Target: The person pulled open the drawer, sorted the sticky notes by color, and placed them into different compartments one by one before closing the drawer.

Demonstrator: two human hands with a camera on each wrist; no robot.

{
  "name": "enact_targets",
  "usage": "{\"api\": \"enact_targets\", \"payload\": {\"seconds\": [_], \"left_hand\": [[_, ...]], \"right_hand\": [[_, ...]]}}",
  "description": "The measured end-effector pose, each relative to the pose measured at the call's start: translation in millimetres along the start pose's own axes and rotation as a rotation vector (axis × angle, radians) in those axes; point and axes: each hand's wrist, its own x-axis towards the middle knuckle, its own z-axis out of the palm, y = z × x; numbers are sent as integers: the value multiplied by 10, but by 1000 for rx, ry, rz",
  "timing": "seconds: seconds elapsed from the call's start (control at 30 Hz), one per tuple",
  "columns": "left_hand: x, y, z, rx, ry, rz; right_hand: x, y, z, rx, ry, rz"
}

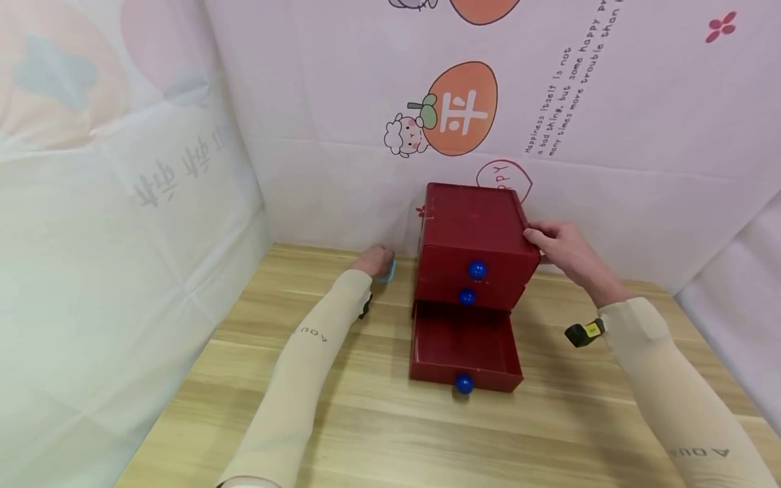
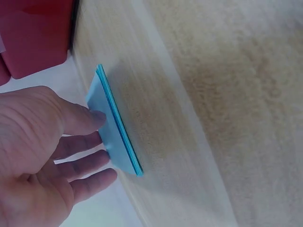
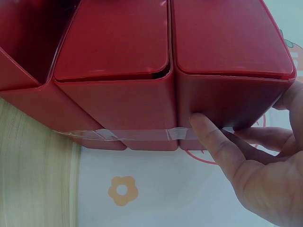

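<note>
My left hand point(image 1: 375, 260) is at the back of the table, left of a red drawer box point(image 1: 472, 217). It pinches a light blue sticky note pad point(image 2: 113, 127), thumb on its face and fingertips at the edge behind. In the head view the hand hides most of that pad. My right hand point(image 1: 567, 252) holds the upper right edge of the drawer box, thumb on top and fingers against the side. The box has three stacked drawers with blue round knobs. Its bottom drawer point(image 1: 466, 346) is pulled out; the upper two are closed.
The box stands on a wood-grain table point(image 1: 354, 420) near the back wall. White printed cloth point(image 1: 329, 169) covers the walls behind and at both sides. Clear tape point(image 3: 147, 135) runs across the drawer box's side.
</note>
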Motion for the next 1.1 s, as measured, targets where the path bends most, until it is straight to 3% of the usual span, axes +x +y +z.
{"api": "enact_targets", "payload": {"seconds": [0.17, 0.37, 0.67, 0.77, 0.97, 1.1], "left_hand": [[-4, -28, -37, 31, -4, 12], [-9, -36, -76, 22, -21, -53], [-27, -67, -13, 68, 148, 10], [-7, -98, 4, 62, 171, 16], [40, -121, -64, 32, 117, -35], [4, -83, -166, -32, 83, -17]], "right_hand": [[-1, 6, 8, -6, -4, -5], [-13, -6, 5, -20, 0, -3], [-11, 7, 24, -5, 3, -13], [-2, 22, 26, 2, -5, -14], [0, 42, 12, 7, -11, -25], [-20, 16, -2, -6, -3, -26]]}}
